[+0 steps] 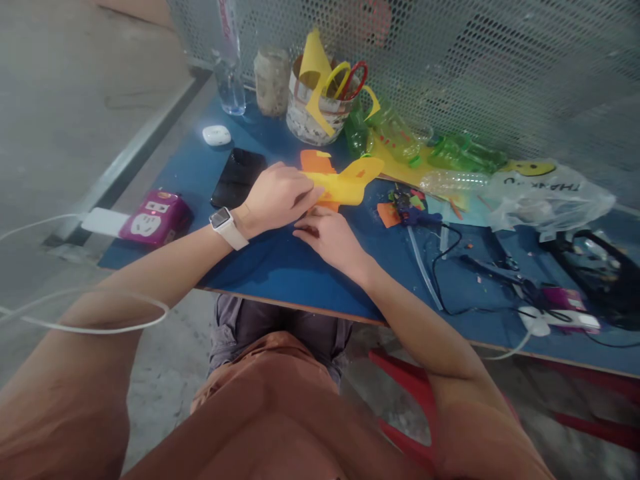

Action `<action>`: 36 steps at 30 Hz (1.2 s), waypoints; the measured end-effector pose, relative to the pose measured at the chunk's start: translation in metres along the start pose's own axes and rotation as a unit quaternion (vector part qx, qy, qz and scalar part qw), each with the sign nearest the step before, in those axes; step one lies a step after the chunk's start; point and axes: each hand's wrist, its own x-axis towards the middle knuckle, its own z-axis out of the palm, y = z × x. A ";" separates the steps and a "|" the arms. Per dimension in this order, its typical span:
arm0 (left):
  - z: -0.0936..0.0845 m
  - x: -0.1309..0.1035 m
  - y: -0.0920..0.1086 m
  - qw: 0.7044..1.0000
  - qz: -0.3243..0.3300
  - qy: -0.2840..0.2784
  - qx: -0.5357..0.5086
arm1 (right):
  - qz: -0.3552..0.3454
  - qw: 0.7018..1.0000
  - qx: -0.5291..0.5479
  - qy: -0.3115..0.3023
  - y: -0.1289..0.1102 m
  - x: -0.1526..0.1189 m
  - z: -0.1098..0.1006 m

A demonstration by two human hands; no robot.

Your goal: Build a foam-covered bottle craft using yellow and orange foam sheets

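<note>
At the blue table, the left hand grasps the yellow craft; the right hand curls close beside it, whether gripping I cannot tell.

On the table, a tub stands behind the craft piece, a phone to its left.
</note>
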 end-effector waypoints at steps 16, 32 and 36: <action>-0.005 0.001 -0.008 0.999 -0.027 0.018 0.003 | -0.015 0.997 -0.045 0.064 -0.009 -0.002 0.002; -0.007 0.002 -0.010 0.999 -0.033 0.021 0.004 | 0.008 0.997 -0.083 0.008 -0.010 -0.003 0.008; -0.007 0.002 -0.009 0.999 -0.025 0.017 0.016 | 0.001 0.988 -0.156 -0.002 -0.017 0.000 0.013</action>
